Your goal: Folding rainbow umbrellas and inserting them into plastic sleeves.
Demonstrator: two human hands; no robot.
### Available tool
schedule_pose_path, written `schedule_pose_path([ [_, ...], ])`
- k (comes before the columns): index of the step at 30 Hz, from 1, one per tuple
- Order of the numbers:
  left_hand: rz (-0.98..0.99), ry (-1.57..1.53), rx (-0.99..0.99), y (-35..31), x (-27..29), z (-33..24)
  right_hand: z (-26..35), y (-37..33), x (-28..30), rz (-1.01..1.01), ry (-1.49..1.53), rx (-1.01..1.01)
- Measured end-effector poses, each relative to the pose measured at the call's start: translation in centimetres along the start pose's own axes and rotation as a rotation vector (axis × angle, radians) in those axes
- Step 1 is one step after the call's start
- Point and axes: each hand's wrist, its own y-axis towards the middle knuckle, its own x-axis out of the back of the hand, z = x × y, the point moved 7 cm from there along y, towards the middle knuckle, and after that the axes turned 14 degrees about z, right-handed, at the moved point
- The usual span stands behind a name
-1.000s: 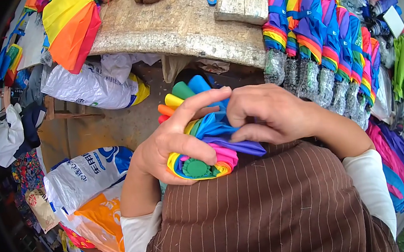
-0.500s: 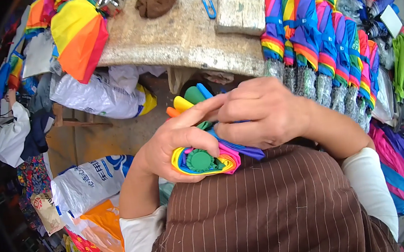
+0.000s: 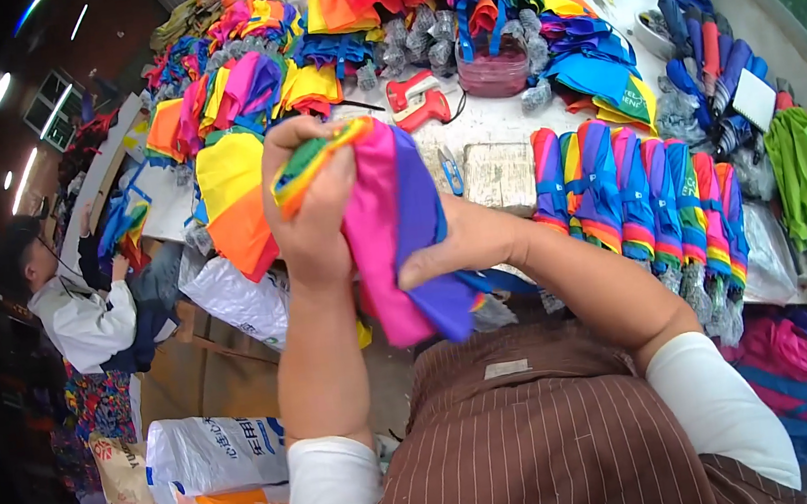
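Note:
A rainbow folding umbrella (image 3: 381, 219) is held up in front of my apron, its loose canopy cloth in pink, purple, yellow, orange and green. My left hand (image 3: 307, 218) wraps round one end, where the rolled striped edge shows above the fist. On the other side, my right hand (image 3: 467, 234) grips the lower cloth, thumb pressed on the purple panel and fingers hidden behind it. Beyond the hands, a row of rolled rainbow umbrellas (image 3: 633, 189) lies on the table at the right.
A worn block (image 3: 501, 177) and blue thread snips (image 3: 451, 172) lie on the white table (image 3: 608, 111). Farther back are a red-and-white tool (image 3: 418, 101) and a pink container (image 3: 494, 73). Plastic bags (image 3: 211, 452) stand at lower left. A seated person (image 3: 82, 301) works at far left.
The umbrella has gone from low at my apron, green round end showing, to raised and tilted. My right hand has moved from its top to its lower side. More of the table shows.

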Motion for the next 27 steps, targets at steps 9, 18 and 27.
schedule_pose_path([
  [9, -0.002, -0.042, 0.105, -1.4, -2.1, 3.0, 0.7, -3.2, 0.9, -0.046, -0.266, -0.195],
  [18, 0.228, -0.278, 0.104, -1.0, -3.1, 2.3, -1.1, -4.5, 1.1, 0.095, -0.142, -0.145],
  [27, 0.496, -0.138, 0.269, -5.3, -1.8, 5.6, 2.4, -5.5, 1.5, -0.318, -0.609, 0.012],
])
